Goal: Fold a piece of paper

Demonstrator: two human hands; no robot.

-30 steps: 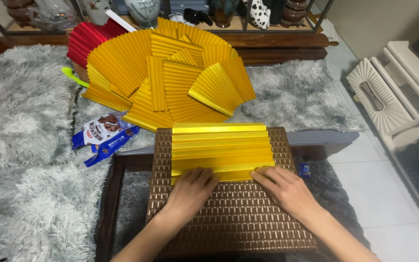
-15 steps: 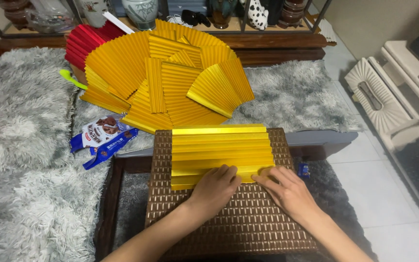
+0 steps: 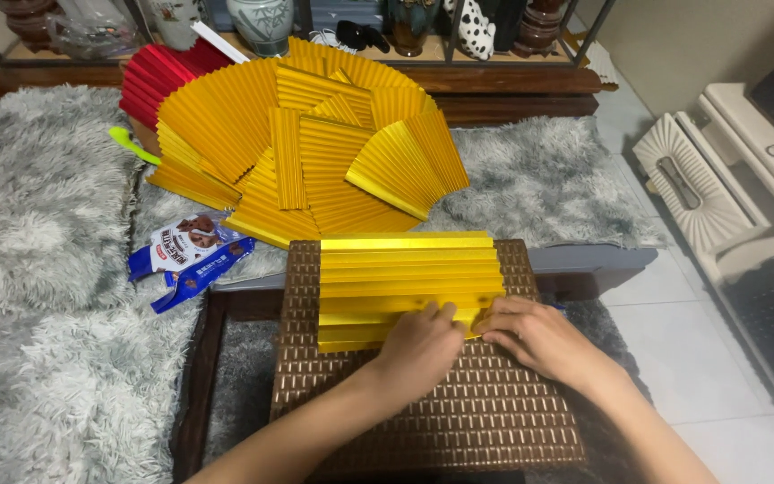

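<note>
On the grey fluffy rug [image 3: 38,269] lies a big pile of folded gold paper fans [image 3: 315,152], with a red fan [image 3: 159,81] behind it and a blue snack bag [image 3: 185,255] beside it. Closer in is a brown woven surface [image 3: 459,412]. A gold pleated sheet [image 3: 409,278] lies on it, its long side running left to right, just past the fingers. Both hands press flat on its near edge. The left hand [image 3: 423,345] sits near the middle, its grip flat and unclenched on the paper. The right hand [image 3: 530,336] is touching the sheet's right end, fingers pinching the fold. Both hands are equally near.
</note>
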